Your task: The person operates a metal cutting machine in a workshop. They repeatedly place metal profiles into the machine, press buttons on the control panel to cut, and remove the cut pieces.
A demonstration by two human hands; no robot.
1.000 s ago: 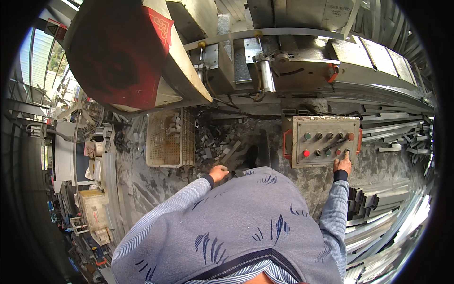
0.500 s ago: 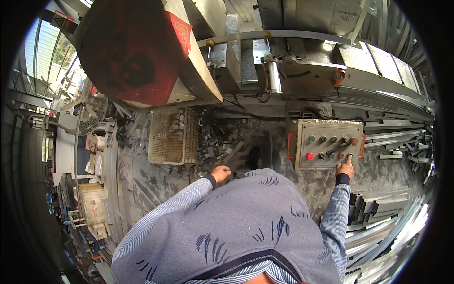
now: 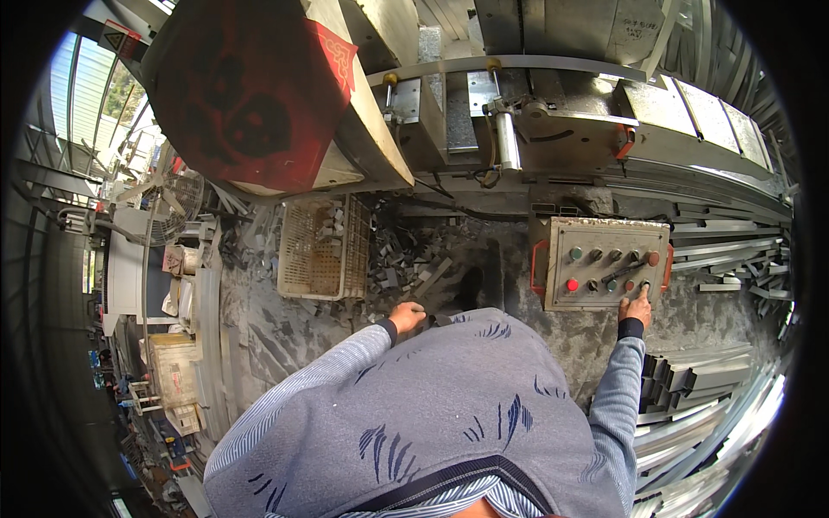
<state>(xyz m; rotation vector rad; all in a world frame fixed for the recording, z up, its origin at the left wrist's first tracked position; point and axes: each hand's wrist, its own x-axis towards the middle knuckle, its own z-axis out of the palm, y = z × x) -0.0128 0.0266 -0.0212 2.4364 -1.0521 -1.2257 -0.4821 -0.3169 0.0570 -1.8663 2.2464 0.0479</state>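
Note:
My right hand [image 3: 635, 312] is at the lower right corner of a beige control box [image 3: 561, 253]. Its index finger stretches up to the last control in the bottom row, a small knob or button [image 3: 645, 286], and its tip touches it. The fingertip partly hides that control. Two rows of coloured buttons and dark knobs fill the panel, among them a lit red button [image 3: 572, 285]. In front of my body, my left hand [image 3: 406, 317] hangs with curled fingers, and nothing shows in it. Red handles flank the box.
A metal machine [image 3: 570, 129] with a pneumatic cylinder [image 3: 508, 142] and a red-covered saw housing [image 3: 242, 104] stands ahead. Metal offcuts [image 3: 397, 268] lie beside a plastic crate [image 3: 298, 250]. Aluminium profiles [image 3: 699, 371] are stacked at right. A fan [image 3: 173, 203] stands at left.
The whole view has shifted slightly, so the machine, crate and box sit a little farther right. My right index finger stays at the same control; my left hand remains curled.

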